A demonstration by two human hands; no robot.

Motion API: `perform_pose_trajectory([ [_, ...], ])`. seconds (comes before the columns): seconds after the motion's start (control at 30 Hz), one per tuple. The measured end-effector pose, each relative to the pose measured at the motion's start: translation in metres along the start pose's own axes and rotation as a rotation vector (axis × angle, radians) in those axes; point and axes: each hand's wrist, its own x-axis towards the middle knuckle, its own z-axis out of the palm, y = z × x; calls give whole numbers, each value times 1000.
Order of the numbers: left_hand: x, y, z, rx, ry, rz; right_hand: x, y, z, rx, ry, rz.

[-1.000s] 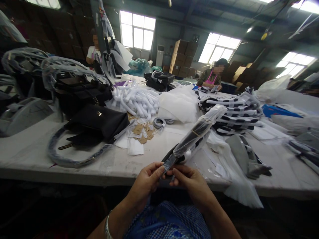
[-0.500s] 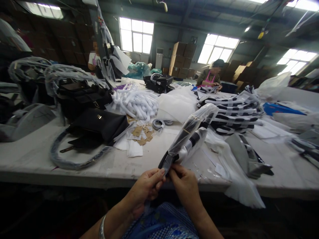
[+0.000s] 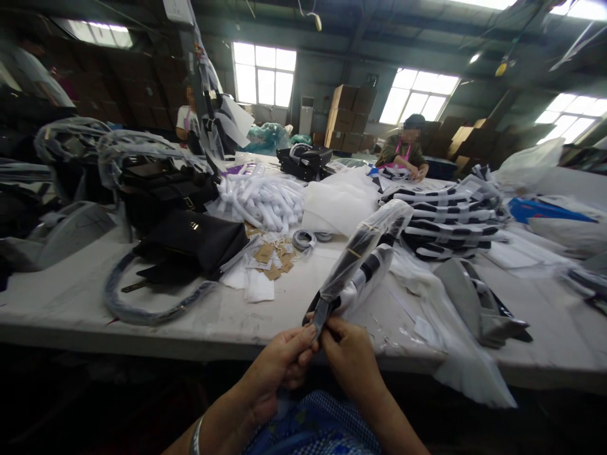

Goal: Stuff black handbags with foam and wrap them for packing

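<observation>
A black bag strap (image 3: 353, 256), folded over and wrapped in clear plastic, slants up and away from the table's front edge. At its near end my left hand (image 3: 284, 360) is closed, thumb on top of the strap. My right hand (image 3: 348, 354) pinches the same end from the other side, its fingertips partly hidden behind the strap. White padding shows through the plastic beside the strap's lower half. To the left, a black handbag (image 3: 194, 237) lies on its side with a plastic-wrapped handle (image 3: 142, 313) looping towards the front edge.
White foam tubes (image 3: 263, 199) are heaped behind paper tags (image 3: 272, 256). Wrapped straps (image 3: 450, 215) are stacked at right, near a grey bag piece (image 3: 467, 300) and white plastic sheeting (image 3: 455, 354) hanging over the edge. More black bags (image 3: 164, 186) stand left. A co-worker (image 3: 403, 148) sits across.
The view has shifted slightly, so the table's contents sit a little further right and lower. Both hands stay on the strap's near end. A person in white has appeared at far left.
</observation>
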Motion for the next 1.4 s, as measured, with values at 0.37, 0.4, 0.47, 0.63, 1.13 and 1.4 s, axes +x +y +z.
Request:
perform_pose_trajectory([
  [0.37, 1, -9, 0, -178, -78, -78, -13, -16, 6, 1087, -328, 354],
  [0.4, 1, -9, -1, -154, -66, -60, -12, -15, 7, 1089, -321, 349],
  [0.47, 2, -9, -4, -76, -29, -10, -14, -11, 7, 1029, -328, 293],
  [0.63, 12, -6, -16, 315, 43, 163, -30, 9, -17, 356, -199, 15],
  [1.13, 31, -10, -33, 797, 215, 678, 77, 101, -127, -98, 529, -4],
  [1.4, 99, 61, -37, 995, 452, 654, 65, 79, -129, -123, 612, -26],
])
